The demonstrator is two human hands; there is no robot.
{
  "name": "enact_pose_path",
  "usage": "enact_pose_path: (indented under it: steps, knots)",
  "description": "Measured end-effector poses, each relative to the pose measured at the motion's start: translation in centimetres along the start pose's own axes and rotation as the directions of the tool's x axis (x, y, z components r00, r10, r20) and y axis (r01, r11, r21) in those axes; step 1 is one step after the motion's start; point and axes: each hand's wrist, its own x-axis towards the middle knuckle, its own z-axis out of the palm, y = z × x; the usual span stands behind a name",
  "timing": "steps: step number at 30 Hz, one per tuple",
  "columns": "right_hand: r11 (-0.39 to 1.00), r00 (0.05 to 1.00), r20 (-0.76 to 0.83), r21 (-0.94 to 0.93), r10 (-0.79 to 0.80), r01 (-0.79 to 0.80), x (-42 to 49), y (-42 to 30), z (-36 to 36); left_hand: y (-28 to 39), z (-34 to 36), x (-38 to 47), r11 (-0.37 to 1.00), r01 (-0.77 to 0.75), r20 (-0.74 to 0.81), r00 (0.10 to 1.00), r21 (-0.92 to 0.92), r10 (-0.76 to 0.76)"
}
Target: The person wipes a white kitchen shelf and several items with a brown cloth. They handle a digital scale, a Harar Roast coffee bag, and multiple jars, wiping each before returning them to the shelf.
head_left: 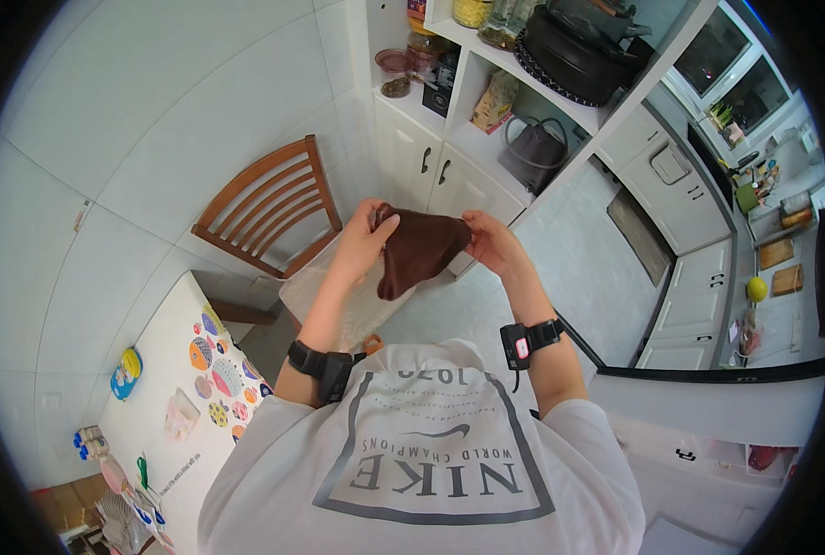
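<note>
A dark brown knitted fabric item [423, 246], perhaps a sock or a cap, is stretched between my two hands in front of my body. My left hand [369, 243] pinches its left end, with the thumb on top of the cloth. At its right corner my right hand [488, 239] grips the edge between thumb and fingers. One part of the cloth hangs down at the lower left. Below the hands is a chair seat with a pale cover [336, 291]. Folds hide the inside of the item.
A wooden slatted chair back [266, 208] stands at the left, near the wall. A white table with a patterned cover [211, 430] is at lower left. White cabinets [412, 146] with open shelves rise ahead; a dark handbag [536, 156] sits on one. A kitchen lies to the right.
</note>
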Motion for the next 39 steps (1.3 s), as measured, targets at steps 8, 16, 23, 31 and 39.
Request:
enact_pose_path:
  steps: [8, 16, 23, 31, 39]
  knots:
    - [0.877, 0.906, 0.399, -0.374, -0.141, 0.301, -1.8, 0.5, 2.5, 2.3, 1.5, -0.5, 0.729, 0.189, 0.060, 0.978, -0.657, -0.199]
    - [0.824, 0.899, 0.304, -0.382, -0.316, 0.419, 0.8, 4.4, 4.6, 1.8, 2.1, -0.6, 0.264, 0.001, -0.064, 0.970, -0.964, -0.236]
    - [0.856, 0.968, -0.081, -0.487, -0.239, 0.171, 1.4, 2.8, 2.3, -3.6, -0.6, -1.4, 0.082, 0.071, 0.045, 0.958, -0.994, -0.285]
    - [0.890, 0.978, -0.106, -0.404, 0.182, -0.209, 2.0, 4.3, 1.2, -18.4, 2.5, -6.2, 0.027, 0.637, 0.607, 0.747, -0.771, -0.272]
    - [0.916, 0.910, 0.119, -0.111, 0.397, -0.385, 2.4, 9.0, 1.3, -13.8, 2.0, -12.7, 0.086, 0.183, 0.114, 0.852, -0.979, -0.511]
